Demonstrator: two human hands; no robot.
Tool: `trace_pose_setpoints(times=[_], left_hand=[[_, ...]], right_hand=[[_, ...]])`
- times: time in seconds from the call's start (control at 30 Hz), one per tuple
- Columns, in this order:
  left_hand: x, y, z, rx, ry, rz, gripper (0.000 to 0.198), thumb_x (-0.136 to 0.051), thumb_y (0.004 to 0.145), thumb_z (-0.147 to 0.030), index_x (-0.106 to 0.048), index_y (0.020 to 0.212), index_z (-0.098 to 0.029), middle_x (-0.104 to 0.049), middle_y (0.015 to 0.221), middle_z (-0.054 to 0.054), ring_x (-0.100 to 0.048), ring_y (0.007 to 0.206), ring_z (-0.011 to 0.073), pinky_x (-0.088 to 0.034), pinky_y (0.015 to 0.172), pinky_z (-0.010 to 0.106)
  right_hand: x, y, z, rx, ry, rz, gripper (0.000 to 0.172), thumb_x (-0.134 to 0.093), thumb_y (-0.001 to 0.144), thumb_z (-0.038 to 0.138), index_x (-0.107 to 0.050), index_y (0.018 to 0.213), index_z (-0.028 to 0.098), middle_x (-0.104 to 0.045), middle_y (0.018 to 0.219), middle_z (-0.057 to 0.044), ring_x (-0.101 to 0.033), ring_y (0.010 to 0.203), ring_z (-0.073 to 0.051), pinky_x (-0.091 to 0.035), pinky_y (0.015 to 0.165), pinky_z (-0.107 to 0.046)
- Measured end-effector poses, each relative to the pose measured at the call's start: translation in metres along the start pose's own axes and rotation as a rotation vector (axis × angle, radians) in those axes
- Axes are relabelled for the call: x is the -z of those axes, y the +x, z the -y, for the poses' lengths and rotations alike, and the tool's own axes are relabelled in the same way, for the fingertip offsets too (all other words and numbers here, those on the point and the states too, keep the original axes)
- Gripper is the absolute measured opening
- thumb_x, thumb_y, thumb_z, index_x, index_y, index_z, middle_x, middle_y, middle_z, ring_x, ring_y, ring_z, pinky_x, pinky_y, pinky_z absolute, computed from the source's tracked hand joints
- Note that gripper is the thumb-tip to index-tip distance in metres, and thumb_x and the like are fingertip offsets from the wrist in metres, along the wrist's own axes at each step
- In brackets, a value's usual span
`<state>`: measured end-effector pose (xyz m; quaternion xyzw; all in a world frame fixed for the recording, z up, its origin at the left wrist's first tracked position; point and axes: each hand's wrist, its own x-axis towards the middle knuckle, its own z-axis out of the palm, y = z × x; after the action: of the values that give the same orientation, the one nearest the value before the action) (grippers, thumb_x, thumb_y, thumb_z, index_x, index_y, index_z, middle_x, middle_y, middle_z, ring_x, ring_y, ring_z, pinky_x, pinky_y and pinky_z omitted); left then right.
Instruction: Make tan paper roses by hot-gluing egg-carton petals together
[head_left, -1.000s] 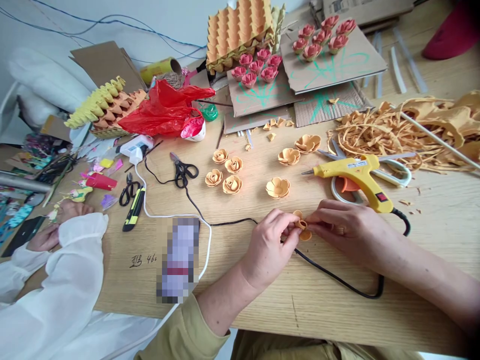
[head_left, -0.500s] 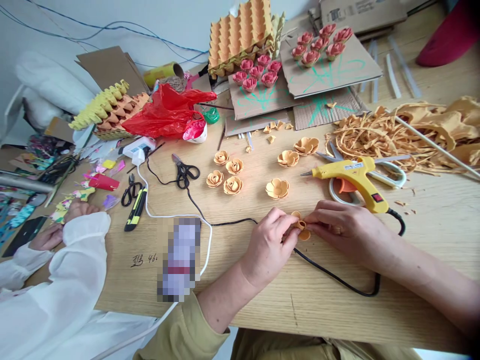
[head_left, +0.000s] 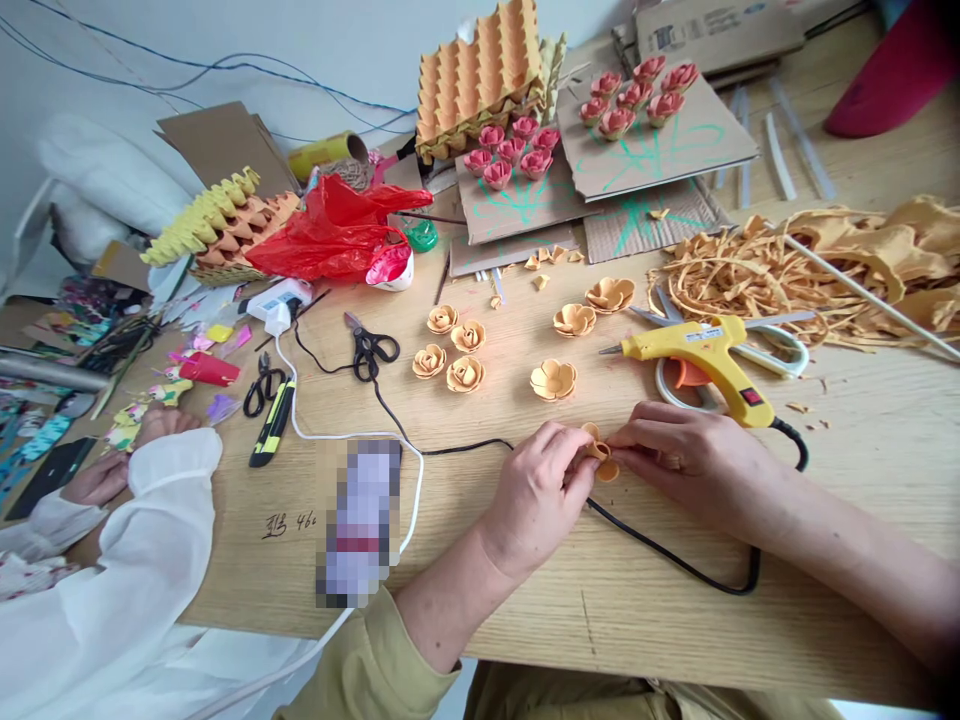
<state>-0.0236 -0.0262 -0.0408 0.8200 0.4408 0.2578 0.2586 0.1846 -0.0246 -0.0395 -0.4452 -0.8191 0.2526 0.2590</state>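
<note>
Flower piece [head_left: 607, 470] of tan moulded pulp, small and partly hidden by fingers, is between the person's two hands over the near part of the table [head_left: 525, 620]. The left hand [head_left: 536, 478] grasps it from the left with thumb and fingertips; the right hand [head_left: 690, 450] has its fingers pinched together at the piece's right side. Just beyond the right hand, a yellow glue gun [head_left: 701, 345] lies across white-handled scissors [head_left: 787, 350], its nozzle pointing left, and its black cord [head_left: 667, 552] loops across the table near both hands. One open tan flower [head_left: 553, 380] sits beyond the left hand, with a pair of similar open flowers [head_left: 574, 320] behind it; to their left, four tan roses [head_left: 465, 374] with coiled centres stand in a cluster. Pulp trimmings [head_left: 720, 270] are heaped farther right. At the back, red roses [head_left: 535, 163] stand in two groups on cardboard sheets [head_left: 660, 170] marked with green lines. Black-handled scissors [head_left: 367, 350] and a yellow-and-black utility knife [head_left: 271, 425] lie to the left, near a co-worker's white sleeve [head_left: 161, 510].
</note>
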Motion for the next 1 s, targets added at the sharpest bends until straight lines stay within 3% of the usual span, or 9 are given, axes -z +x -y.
trace_pose_setpoints(times=[0.43, 0.73, 0.87, 1.0], left_hand=[[0.0003, 0.0009, 0.0012, -0.015, -0.003, 0.033, 0.012, -0.059, 0.093, -0.014, -0.064, 0.103, -0.019, -0.064, 0.095, 0.004, -0.064, 0.082, 0.016, -0.053, 0.077, 0.028], [-0.0021, 0.0027, -0.0004, 0.061, -0.035, -0.067, 0.01, -0.064, 0.087, -0.012, -0.061, 0.094, -0.018, -0.058, 0.091, 0.002, -0.057, 0.071, 0.0124, -0.052, 0.076, 0.028], [-0.0026, 0.0023, 0.001, 0.068, -0.014, -0.081, 0.024, -0.067, 0.084, -0.011, -0.058, 0.104, -0.019, -0.056, 0.1, 0.004, -0.06, 0.084, 0.0164, -0.053, 0.08, 0.031], [-0.0001, 0.0039, 0.0029, -0.052, 0.057, -0.086, 0.032, -0.07, 0.084, -0.014, -0.059, 0.114, -0.019, -0.056, 0.118, 0.009, -0.056, 0.109, 0.0238, -0.05, 0.097, 0.039]], right_hand=[[0.0003, 0.0008, -0.0003, 0.014, 0.025, 0.013, 0.025, -0.052, 0.099, 0.025, -0.066, 0.08, 0.018, -0.061, 0.078, -0.004, -0.061, 0.068, -0.016, -0.045, 0.062, -0.028], [0.0024, 0.0015, 0.0022, -0.001, 0.04, -0.036, 0.02, -0.055, 0.097, 0.026, -0.074, 0.094, 0.02, -0.066, 0.08, -0.005, -0.062, 0.066, -0.016, -0.047, 0.061, -0.029], [0.0015, 0.0016, 0.0025, -0.007, 0.012, -0.013, 0.02, -0.054, 0.097, 0.025, -0.073, 0.095, 0.021, -0.066, 0.082, -0.005, -0.061, 0.063, -0.016, -0.048, 0.06, -0.029], [0.0011, 0.0014, 0.0021, -0.021, 0.015, 0.001, 0.019, -0.053, 0.098, 0.024, -0.071, 0.098, 0.02, -0.066, 0.085, -0.005, -0.061, 0.065, -0.016, -0.049, 0.064, -0.03]])
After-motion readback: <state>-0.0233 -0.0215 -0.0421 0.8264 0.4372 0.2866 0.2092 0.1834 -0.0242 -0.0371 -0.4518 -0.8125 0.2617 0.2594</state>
